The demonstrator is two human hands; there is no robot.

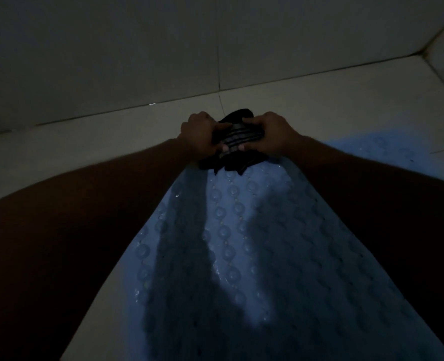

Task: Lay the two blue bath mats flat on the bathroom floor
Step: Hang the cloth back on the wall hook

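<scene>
Light: very dim; detail is poor away from the mat.
Left hand [199, 134]: fingers curled tight, grip clamped on the left side of a dark ribbed item [237, 142]; thumb tip shows on its near face.
Right hand [270, 135]: same hold on the item's right side, fingers curled over the top, thumb tip just beside the left thumb.
Dark ribbed item: black, bunched between both grips, loose ends hanging below them onto the mat's far end. What it is, cannot tell.
Blue bath mat [231, 243]: directly below and nearer than the grips, spread flat on the floor between the forearms; rows of round suction-cup bumps visible.
Second blue patch [387, 149]: just right of the right grip, flat on the floor; whether a separate mat or part of the first, cannot tell.
Floor [111, 147]: pale tile, left of and beyond the grips.
Wall [137, 48]: tiled, beyond the grips, meeting the floor at a dark joint.
</scene>
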